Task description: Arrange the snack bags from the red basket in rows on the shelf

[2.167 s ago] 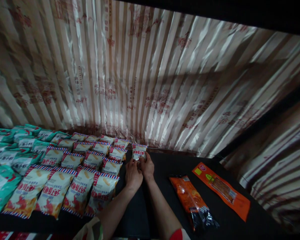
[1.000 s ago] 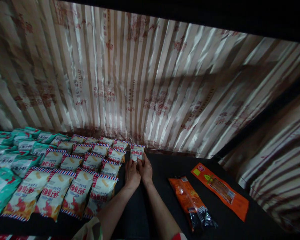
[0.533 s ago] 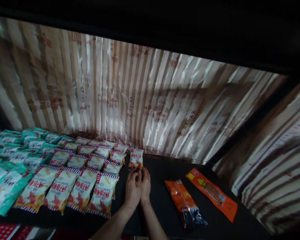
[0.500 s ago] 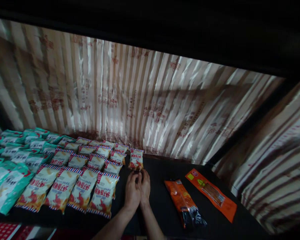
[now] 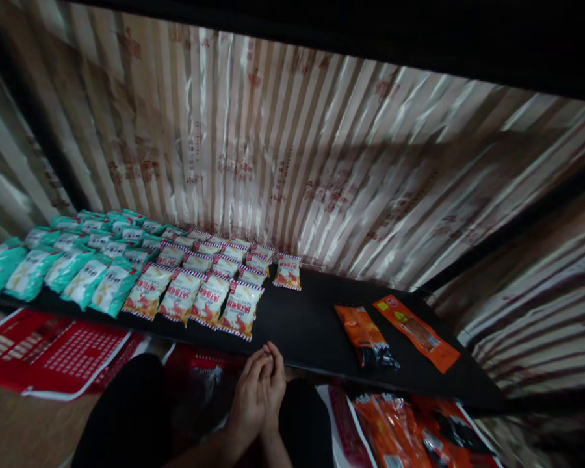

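Observation:
My left hand (image 5: 249, 393) and my right hand (image 5: 273, 383) are pressed together just off the front edge of the black shelf (image 5: 299, 325), above my knees. Their fingers are closed against each other, and I see nothing held between them. The nearest thing is a cream snack bag (image 5: 241, 310) with a red-and-blue striped edge, at the front right of several rows of such bags. Farther back, apart from those rows, lies a single snack bag (image 5: 288, 272) of the same kind, near the wrapped back wall.
Teal snack bags (image 5: 78, 276) fill the shelf's left end. Two orange packets, one with a dark end (image 5: 363, 335) and one flat (image 5: 416, 331), lie on the right. Below are a red basket (image 5: 63, 351) and more orange packets (image 5: 394, 432). A dark beam (image 5: 351, 29) crosses overhead.
Both hands have drawn back from the lone snack bag to the shelf's front edge, leaving it in place. The view has shifted lower, showing the baskets and my knees.

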The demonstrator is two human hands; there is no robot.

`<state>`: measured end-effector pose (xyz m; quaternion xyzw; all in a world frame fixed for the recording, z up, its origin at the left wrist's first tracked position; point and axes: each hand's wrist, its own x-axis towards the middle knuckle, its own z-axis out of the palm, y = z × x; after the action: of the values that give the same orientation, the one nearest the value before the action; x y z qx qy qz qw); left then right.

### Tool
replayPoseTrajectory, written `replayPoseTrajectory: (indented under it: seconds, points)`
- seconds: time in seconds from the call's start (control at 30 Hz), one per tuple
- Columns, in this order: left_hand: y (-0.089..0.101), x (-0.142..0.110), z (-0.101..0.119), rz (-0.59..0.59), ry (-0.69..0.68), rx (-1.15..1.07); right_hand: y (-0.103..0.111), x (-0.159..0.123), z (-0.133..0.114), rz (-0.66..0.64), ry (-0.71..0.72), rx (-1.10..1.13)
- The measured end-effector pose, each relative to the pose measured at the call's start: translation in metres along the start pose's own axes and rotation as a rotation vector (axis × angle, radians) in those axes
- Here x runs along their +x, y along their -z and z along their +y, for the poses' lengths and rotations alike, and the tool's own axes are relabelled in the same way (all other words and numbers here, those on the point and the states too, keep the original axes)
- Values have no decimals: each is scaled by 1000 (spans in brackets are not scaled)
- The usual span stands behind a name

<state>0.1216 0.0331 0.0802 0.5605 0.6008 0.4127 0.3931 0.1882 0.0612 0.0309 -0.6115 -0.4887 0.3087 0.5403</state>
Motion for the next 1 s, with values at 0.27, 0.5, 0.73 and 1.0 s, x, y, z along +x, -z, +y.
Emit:
replayPoseTrajectory:
  seconds: [0.27, 0.5, 0.73, 1.0]
  points:
    - [43, -55, -66, 0, 165, 76, -29, -88, 17, -197, -100, -129]
    - [59, -55, -102, -45, 411, 272, -45, -105, 27, -516, -239, -288]
    - [57, -52, -114, -179, 389, 306, -55, -110, 49, -699, -324, -158]
    - [67, -44, -100, -307, 100, 651, -57, -106, 57, -568, -398, -156]
